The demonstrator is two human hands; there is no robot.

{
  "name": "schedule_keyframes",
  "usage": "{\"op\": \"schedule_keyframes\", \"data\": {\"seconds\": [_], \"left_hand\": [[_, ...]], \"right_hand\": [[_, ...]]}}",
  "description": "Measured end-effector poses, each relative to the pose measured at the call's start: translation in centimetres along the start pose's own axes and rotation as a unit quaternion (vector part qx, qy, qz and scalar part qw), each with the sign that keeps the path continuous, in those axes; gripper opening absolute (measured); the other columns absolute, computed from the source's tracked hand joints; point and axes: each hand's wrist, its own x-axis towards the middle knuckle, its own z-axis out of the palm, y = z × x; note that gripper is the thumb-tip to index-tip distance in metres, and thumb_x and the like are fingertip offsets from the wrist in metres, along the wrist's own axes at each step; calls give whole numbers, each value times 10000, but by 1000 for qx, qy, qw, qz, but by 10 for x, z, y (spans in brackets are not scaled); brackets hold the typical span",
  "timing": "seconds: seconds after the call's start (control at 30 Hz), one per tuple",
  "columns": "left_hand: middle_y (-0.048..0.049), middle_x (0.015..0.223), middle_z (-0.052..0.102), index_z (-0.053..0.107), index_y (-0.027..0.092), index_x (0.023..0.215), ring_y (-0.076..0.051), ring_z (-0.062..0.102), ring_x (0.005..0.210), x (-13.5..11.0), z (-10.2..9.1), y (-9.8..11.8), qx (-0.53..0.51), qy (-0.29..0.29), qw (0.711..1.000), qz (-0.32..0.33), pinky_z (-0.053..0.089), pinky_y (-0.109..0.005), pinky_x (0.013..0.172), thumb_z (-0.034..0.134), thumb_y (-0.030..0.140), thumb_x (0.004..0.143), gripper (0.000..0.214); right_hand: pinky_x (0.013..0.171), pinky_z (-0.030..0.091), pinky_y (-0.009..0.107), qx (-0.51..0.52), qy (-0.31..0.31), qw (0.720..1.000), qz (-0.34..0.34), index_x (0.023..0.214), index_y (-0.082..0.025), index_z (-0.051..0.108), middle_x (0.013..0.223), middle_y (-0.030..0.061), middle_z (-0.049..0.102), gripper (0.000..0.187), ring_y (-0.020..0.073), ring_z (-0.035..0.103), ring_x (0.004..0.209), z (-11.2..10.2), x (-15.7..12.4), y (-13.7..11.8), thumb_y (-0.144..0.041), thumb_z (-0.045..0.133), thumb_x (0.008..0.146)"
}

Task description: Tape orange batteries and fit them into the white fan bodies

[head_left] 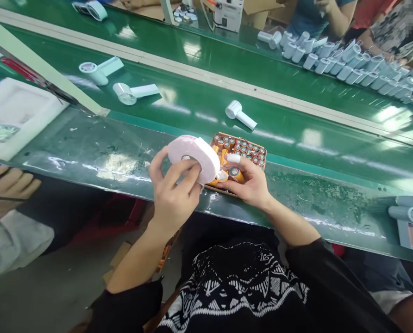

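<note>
My left hand (175, 187) is closed round a thick white roll of tape (187, 150), with fingers hooked through its core. The roll is tilted, and its right edge comes close to my other hand. My right hand (250, 182) grips an orange battery cell (236, 175) between thumb and fingers; a white wrap covers one fingertip. Beneath both hands a shallow cardboard box (266, 155) lies on the bench, filled with several upright battery cells (250, 150) and thin red wires. The spot where the tape meets the cells is partly hidden by my fingers.
Grey-white handheld housings (241, 115) lie on the green conveyor (192, 104) beyond the bench. Many more housings (345, 60) stand at the far right. A white foam tray (22, 106) sits at left, near another person's hand (10, 185). Housings (406, 212) rest at the right edge.
</note>
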Motion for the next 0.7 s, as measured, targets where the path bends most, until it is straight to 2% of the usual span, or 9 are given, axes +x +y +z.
{"op": "schedule_keyframes", "data": {"seconds": [0.07, 0.13, 0.2, 0.3, 0.37, 0.5, 0.57, 0.63, 0.7], "left_hand": [[-64, 1159, 750, 739, 318, 1298, -364, 561, 1356, -3, 1, -1, -1, -2, 1000, 6, 431, -671, 1223, 668, 42, 882, 504], [-64, 1164, 751, 741, 327, 1303, -368, 560, 1351, -10, 0, -11, 11, -3, 1000, -6, 439, -680, 1205, 664, 34, 882, 519], [-76, 1166, 745, 759, 307, 1263, -379, 568, 1334, -18, -3, -27, 38, 21, 998, -43, 465, -681, 1168, 663, 51, 897, 457], [-83, 1157, 726, 767, 250, 1211, -382, 614, 1265, -25, -5, -48, 67, 62, 990, -108, 523, -645, 1090, 653, 112, 936, 328], [-83, 1153, 721, 763, 242, 1196, -378, 626, 1254, -23, -2, -50, 59, 66, 989, -119, 529, -621, 1080, 648, 121, 935, 310], [-103, 1169, 726, 748, 272, 1230, -383, 586, 1322, -21, 3, -42, 36, 58, 992, -103, 498, -594, 1112, 655, 97, 908, 378], [-126, 1167, 724, 746, 254, 1222, -392, 602, 1285, -29, 0, -52, 45, 28, 990, -128, 495, -592, 1099, 656, 125, 902, 356], [-153, 1129, 727, 744, 217, 1198, -408, 638, 1196, -44, -6, -74, 69, -48, 981, -174, 515, -593, 1044, 659, 192, 900, 311], [-171, 1100, 738, 732, 185, 1216, -419, 662, 1120, -63, -11, -97, 89, -138, 966, -198, 518, -609, 1021, 655, 280, 912, 328]], "right_hand": [[989, 633, 411, -87, 26, 995, -30, 1207, -269, 771, 1056, 47, 812, 386, 229, 769, 992, -6, -4, -2, -410, 879, 865], [867, 646, 372, -144, 36, 988, -45, 1112, -270, 819, 955, 30, 812, 282, 210, 758, 872, -20, -9, -6, -359, 880, 852], [785, 644, 361, -143, 73, 987, -33, 1098, -268, 835, 888, 17, 799, 303, 199, 734, 785, -37, -11, -9, -392, 892, 828], [804, 652, 390, -102, 134, 986, 20, 1190, -260, 822, 954, 20, 800, 447, 207, 731, 808, -57, -8, -9, -447, 913, 794], [845, 652, 408, -106, 116, 986, 51, 1239, -256, 813, 995, 19, 796, 521, 216, 732, 848, -62, -4, -7, -440, 932, 767], [891, 647, 424, -115, 64, 987, 93, 1273, -237, 805, 1002, 20, 796, 607, 227, 736, 881, -57, 4, -1, -477, 950, 734], [918, 645, 419, -84, 60, 989, 110, 1314, -230, 781, 1083, 38, 803, 679, 233, 748, 933, -55, 4, 1, -516, 956, 723], [933, 644, 410, -37, 53, 990, 125, 1339, -224, 760, 1140, 58, 804, 722, 238, 760, 983, -56, 1, 3, -542, 956, 721], [920, 651, 406, 12, 37, 988, 147, 1360, -219, 740, 1111, 69, 814, 731, 245, 772, 996, -57, -3, 4, -561, 939, 745]]}}
